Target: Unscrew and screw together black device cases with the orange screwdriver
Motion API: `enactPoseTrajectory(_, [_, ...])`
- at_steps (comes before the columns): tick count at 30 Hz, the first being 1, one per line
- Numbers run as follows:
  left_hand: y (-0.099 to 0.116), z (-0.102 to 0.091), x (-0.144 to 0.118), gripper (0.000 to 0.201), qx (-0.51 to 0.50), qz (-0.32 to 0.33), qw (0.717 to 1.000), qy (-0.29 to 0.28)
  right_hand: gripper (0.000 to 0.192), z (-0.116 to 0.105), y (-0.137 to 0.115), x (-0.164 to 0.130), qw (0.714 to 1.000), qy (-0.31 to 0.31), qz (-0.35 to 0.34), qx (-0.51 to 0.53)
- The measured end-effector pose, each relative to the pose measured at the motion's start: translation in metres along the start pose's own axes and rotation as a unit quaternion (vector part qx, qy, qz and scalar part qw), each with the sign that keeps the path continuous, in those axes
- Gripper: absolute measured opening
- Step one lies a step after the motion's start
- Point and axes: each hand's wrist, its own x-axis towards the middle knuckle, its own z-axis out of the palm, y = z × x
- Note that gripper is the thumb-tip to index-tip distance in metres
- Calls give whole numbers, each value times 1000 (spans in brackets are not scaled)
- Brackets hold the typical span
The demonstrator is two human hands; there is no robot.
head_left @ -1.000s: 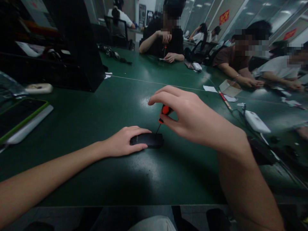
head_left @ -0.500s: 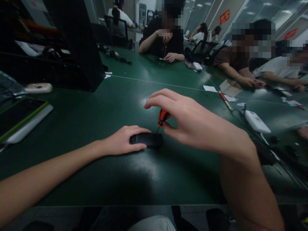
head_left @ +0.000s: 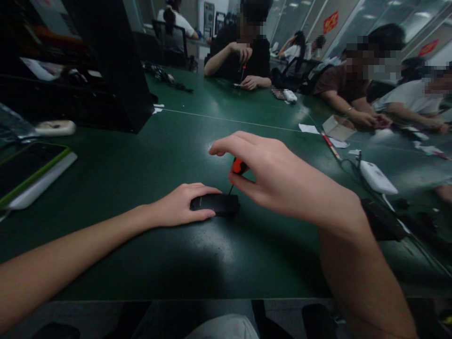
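Note:
On the green table [head_left: 141, 263] lies a small black oblong device [head_left: 222, 204], its exact kind unclear. My left hand [head_left: 185, 205] grips its left end between thumb and fingers, pressing it against the tabletop. Above the device's right part, my right hand [head_left: 271, 174] holds a screwdriver [head_left: 239, 165] with an orange and black handle. The thin shaft slants down to the device's top, near its far edge; the exact contact point of the tip is too small to make out. The palm and curled fingers partly hide the handle.
At left stand a black shelf [head_left: 123, 89] and a green-edged tablet-like device [head_left: 35, 160]. A white power-bank-like block [head_left: 377, 177] with cables, a small open box [head_left: 339, 127] and papers lie at right. Across the table a person [head_left: 240, 61] works with another screwdriver.
My right fingers and thumb have shifted around the screwdriver handle, and the thumb now covers more of its lower part. The left hand and the black device stay in place.

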Motion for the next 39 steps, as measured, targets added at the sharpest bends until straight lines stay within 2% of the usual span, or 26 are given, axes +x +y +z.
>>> enactPoseTrajectory(8, [-4, 4, -1, 48, 3, -7, 1000, 14, 34, 1, -8, 4, 998, 41, -43, 25])
enactPoseTrajectory(16, [-2, 4, -1, 36, -13, -8, 1000, 27, 29, 16, -9, 8, 995, 35, -66, 59])
enactPoseTrajectory(28, [1, 4, 0, 34, -12, -13, 1000, 22, 28, 14, -10, 8, 997, 22, -68, 42])
enactPoseTrajectory(39, [-2, 5, -1, 41, 3, -19, 1000, 17, 28, 13, -9, 8, 998, 16, -52, 39])
